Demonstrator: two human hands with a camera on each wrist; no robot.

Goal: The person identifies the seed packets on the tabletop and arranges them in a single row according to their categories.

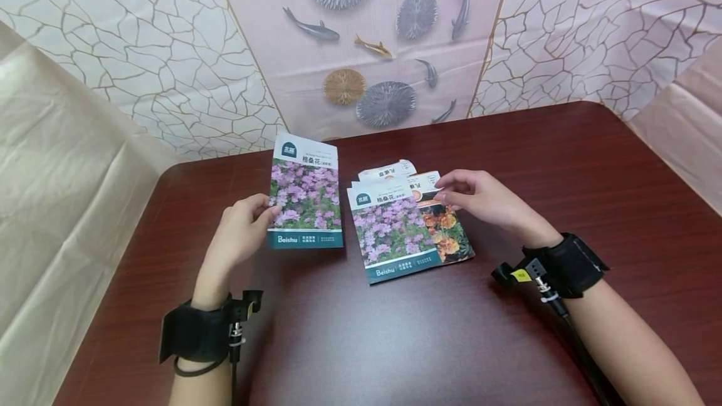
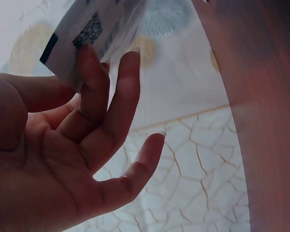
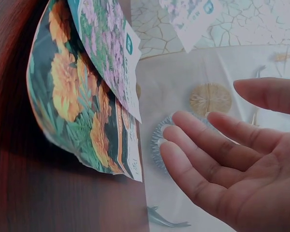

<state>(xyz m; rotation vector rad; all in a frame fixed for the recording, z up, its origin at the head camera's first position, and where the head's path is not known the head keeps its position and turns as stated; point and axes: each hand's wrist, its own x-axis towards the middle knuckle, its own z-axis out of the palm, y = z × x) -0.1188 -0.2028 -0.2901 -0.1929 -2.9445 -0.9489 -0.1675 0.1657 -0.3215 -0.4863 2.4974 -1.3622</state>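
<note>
On the left, your left hand [image 1: 241, 225] pinches; on the right, your right hand [image 1: 484, 198] hovers, fingers loosely bent.

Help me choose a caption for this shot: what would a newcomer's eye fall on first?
Probably the purple-flowered packet held up in the left hand, left of centre in the head view. Next, the matching packet to its right, partly covering an orange-flowered packet, with the right hand close by. Beyond the reddish-brown table, the fish-patterned backdrop also stands out.
</note>
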